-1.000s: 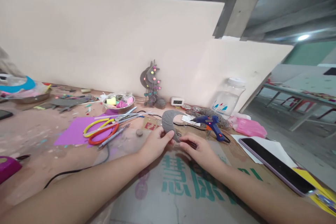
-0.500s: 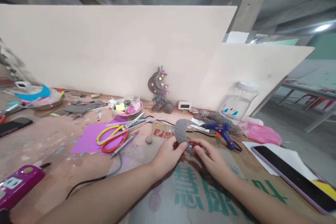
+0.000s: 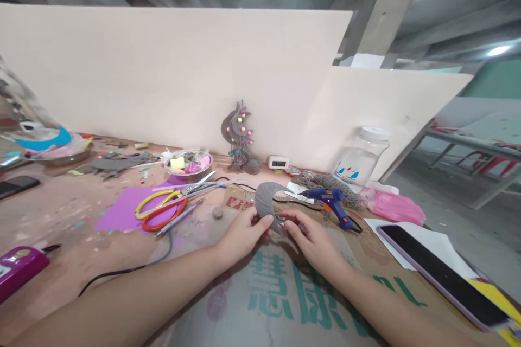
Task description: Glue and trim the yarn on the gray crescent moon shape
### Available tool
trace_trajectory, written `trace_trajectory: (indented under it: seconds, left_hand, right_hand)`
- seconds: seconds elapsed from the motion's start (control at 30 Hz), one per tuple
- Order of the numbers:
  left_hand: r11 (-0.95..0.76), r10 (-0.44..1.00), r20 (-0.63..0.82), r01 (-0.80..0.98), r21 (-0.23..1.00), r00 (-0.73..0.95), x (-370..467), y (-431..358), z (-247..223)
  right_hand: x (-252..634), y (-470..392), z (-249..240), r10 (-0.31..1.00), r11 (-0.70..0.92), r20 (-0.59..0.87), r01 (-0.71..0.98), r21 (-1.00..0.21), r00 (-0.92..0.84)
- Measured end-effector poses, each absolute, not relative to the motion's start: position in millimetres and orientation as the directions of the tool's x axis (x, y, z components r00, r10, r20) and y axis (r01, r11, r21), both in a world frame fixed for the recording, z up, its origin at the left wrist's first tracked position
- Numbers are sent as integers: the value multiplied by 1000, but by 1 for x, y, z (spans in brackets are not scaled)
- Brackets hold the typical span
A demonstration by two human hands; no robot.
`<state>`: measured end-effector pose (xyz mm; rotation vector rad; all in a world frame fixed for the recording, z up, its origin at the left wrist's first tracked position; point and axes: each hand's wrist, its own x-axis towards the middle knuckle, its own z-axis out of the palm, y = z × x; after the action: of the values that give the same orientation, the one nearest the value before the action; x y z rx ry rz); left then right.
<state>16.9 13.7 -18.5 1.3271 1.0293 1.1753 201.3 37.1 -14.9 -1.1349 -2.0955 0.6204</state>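
The pinkish, paint-flecked desk [image 3: 109, 252] lies mostly bare left of the flat brown cardboard sheet [image 3: 368, 252]. Above the sheet, the left hand [image 3: 243, 230] pinches, and the right hand [image 3: 308, 232] curls narrowly beside, a grey yarn-wrapped crescent [image 3: 266, 200]; the right's grip is unclear.

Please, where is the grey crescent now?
In the head view, the grey crescent is just below centre, held by the left hand, left of the blue glue gun, with the right hand at its lower end.
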Motion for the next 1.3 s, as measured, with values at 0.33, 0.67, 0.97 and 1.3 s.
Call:
trace_trajectory:
  seconds: [0.33,0.67,0.97,1.3]
  left_hand:
    - [-118,981,116,4,993,158,17,11,-15]
    - [-101,977,95,26,995,192,16,11,-16]
    - [-117,977,115,-1,993,177,19,16,-21]
    - [-109,976,111,-22,994,185,17,14,-19]
  right_hand:
    - [202,36,-15,854,508,318,527,-682,-412]
    - [201,37,-14,862,496,331,507,-705,-384]
    - [202,38,-16,846,530,367,541,-653,-386]
    - [200,36,-13,815,579,429,543,-608,-389]
